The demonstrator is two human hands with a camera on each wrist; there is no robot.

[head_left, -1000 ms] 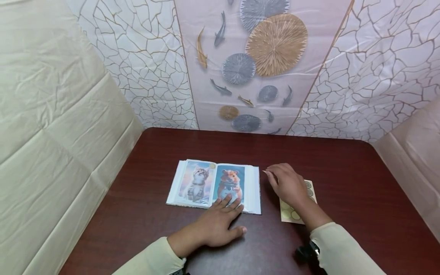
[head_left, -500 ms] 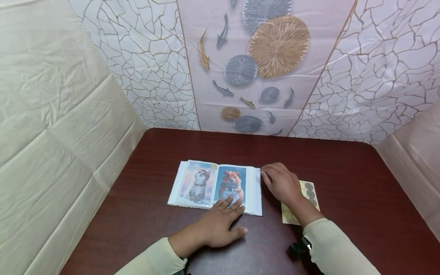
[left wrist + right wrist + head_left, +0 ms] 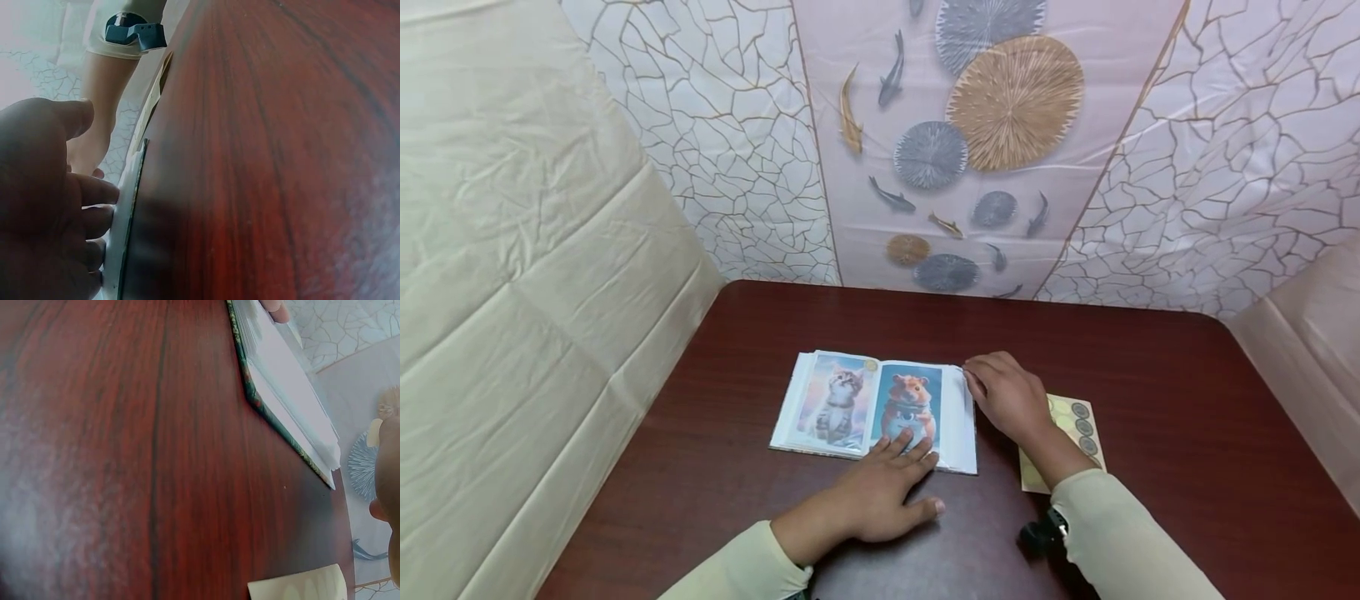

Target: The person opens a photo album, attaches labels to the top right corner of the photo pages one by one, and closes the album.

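Note:
A small photo album (image 3: pixel 958 429) lies open on the table, with a kitten picture (image 3: pixel 837 408) on its left page and a hamster picture (image 3: pixel 910 400) on its right. A round gold sticker (image 3: pixel 871 365) is at the kitten page's upper right corner. My left hand (image 3: pixel 883 496) rests with spread fingers on the album's lower edge, covering the bottom of the hamster picture. At the album's upper right corner, my right hand (image 3: pixel 1011 400) pinches a small pale sticker (image 3: pixel 374 432), seen at the fingertips in the right wrist view; its face is hidden.
A yellowish sheet of round stickers (image 3: pixel 1081 429), some showing grey coins, lies right of the album, partly under my right forearm. The dark red wooden table (image 3: pixel 700 500) extends around them. Patterned cloth (image 3: pixel 760 150) hangs behind, with cream cloth (image 3: pixel 512 333) on the left.
My right hand has moved left from beside the album to its upper right corner, uncovering more of the sticker sheet. The left hand stays on the album. The head view has shifted slightly.

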